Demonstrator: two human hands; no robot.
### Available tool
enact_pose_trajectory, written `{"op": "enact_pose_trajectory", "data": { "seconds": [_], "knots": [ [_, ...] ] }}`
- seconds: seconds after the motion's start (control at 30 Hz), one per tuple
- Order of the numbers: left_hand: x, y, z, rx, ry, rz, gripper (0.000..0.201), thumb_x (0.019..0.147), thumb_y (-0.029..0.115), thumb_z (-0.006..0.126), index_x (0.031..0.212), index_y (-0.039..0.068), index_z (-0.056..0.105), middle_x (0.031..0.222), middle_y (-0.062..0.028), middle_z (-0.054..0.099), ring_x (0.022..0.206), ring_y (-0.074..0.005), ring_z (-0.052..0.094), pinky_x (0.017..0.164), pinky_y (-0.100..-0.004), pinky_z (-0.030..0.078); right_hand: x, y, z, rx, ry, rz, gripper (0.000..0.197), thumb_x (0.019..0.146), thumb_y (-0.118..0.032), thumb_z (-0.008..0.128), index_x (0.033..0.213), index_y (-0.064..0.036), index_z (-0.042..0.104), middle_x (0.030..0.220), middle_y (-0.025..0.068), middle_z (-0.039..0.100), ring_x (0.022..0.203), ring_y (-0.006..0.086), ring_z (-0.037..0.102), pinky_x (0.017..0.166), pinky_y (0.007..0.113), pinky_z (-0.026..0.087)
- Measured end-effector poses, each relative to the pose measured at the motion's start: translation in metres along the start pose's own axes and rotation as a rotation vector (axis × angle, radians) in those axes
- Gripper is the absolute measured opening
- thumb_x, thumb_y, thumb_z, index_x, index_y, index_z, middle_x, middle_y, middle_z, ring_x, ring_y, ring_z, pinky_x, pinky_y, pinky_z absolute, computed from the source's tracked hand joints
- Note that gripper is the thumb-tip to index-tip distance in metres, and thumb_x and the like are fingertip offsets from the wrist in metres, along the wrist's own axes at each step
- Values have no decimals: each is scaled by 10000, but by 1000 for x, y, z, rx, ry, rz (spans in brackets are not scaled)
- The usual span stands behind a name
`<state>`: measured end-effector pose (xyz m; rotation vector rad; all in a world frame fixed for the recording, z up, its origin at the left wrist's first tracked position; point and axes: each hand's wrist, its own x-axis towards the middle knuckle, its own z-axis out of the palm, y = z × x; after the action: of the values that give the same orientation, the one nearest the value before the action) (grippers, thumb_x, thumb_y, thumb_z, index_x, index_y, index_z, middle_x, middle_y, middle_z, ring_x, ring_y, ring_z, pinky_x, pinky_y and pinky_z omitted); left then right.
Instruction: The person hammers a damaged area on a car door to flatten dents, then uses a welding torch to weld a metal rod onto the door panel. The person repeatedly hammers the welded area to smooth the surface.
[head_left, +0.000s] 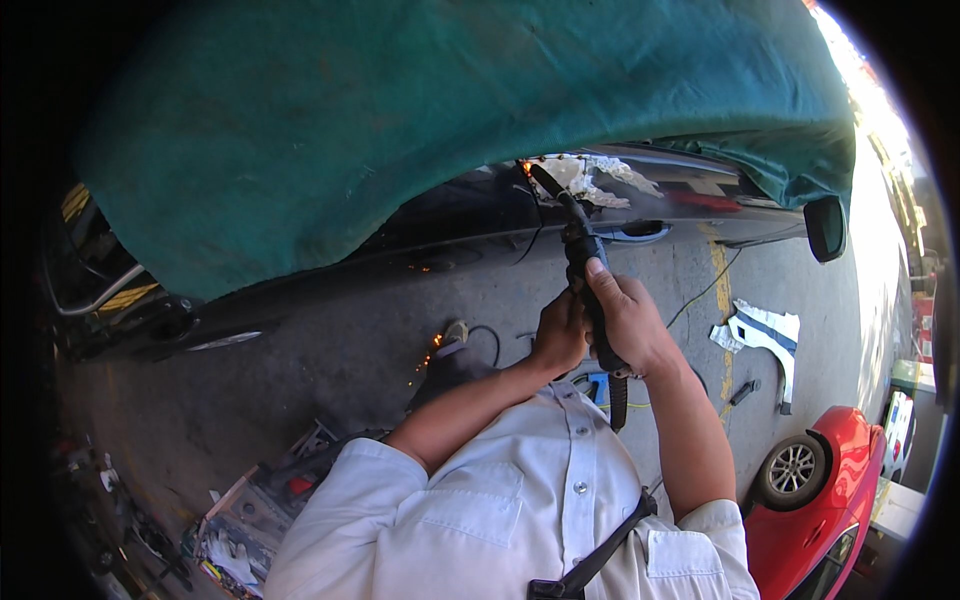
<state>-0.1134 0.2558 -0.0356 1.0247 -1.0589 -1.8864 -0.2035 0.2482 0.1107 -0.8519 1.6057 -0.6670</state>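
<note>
Both hands, left hand (560, 335) and right hand (628, 320), clench the black power tool (580, 250), fingers wrapped tight. Its tip sparks against the dark car (480, 215); grinding seems underway and calls for steady pressure.

Both hands, the left hand (560, 335) and the right hand (625, 320), are working in a tight pocket, with the dark car body (480, 225) blocking ahead and the green cover (420, 120) hanging overhead, while bare pavement (340, 350) is lying open below to their left.
</note>
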Motion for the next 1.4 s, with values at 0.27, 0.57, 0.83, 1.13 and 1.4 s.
{"op": "enact_pose_trajectory", "data": {
  "seconds": [0.27, 0.57, 0.83, 1.13, 1.4],
  "knots": [
    [-1, 2, 0, -101, -35, -15, 285, 1107, 262, 397, 1028, 32, 545, 720, 5, 567, 573, -82, 541, 502, -280, 439, 1, -4, 2, -27, 16, 32, 617, 1058, -562, 499, 817, -3, 603, 656, 53, 567, 517, 168, 569, 506, 323, 490],
    [4, -12, 0, -91, -28, 2, 236, 1098, 229, 409, 1043, 53, 557, 729, 24, 539, 591, -67, 534, 514, -260, 427, 5, -1, 2, -18, -6, 19, 641, 1054, -579, 493, 797, -2, 599, 656, 64, 570, 513, 174, 575, 496, 328, 495],
    [2, -11, -2, -432, -114, -30, 241, 1092, 208, 416, 1028, 39, 576, 737, 1, 582, 628, -94, 568, 561, -283, 457, 2, -2, 1, -19, -13, 6, 618, 1063, -559, 485, 833, 3, 604, 643, 56, 568, 516, 171, 572, 495, 328, 487],
    [3, -5, 2, 27, 22, 13, 273, 1112, 196, 385, 1014, 20, 569, 719, -23, 591, 618, -128, 581, 586, -317, 478, -2, -4, -2, 7, 7, -5, 622, 1068, -555, 479, 860, 13, 626, 644, 63, 585, 544, 157, 566, 528, 324, 481],
    [6, -16, -2, 41, -21, 56, 271, 1122, 269, 381, 1102, 58, 551, 758, 23, 561, 617, -59, 534, 527, -255, 425, -2, -1, -4, -9, 39, -33, 625, 1069, -552, 477, 833, 8, 624, 644, 58, 581, 538, 152, 556, 522, 325, 476]
  ]
}}
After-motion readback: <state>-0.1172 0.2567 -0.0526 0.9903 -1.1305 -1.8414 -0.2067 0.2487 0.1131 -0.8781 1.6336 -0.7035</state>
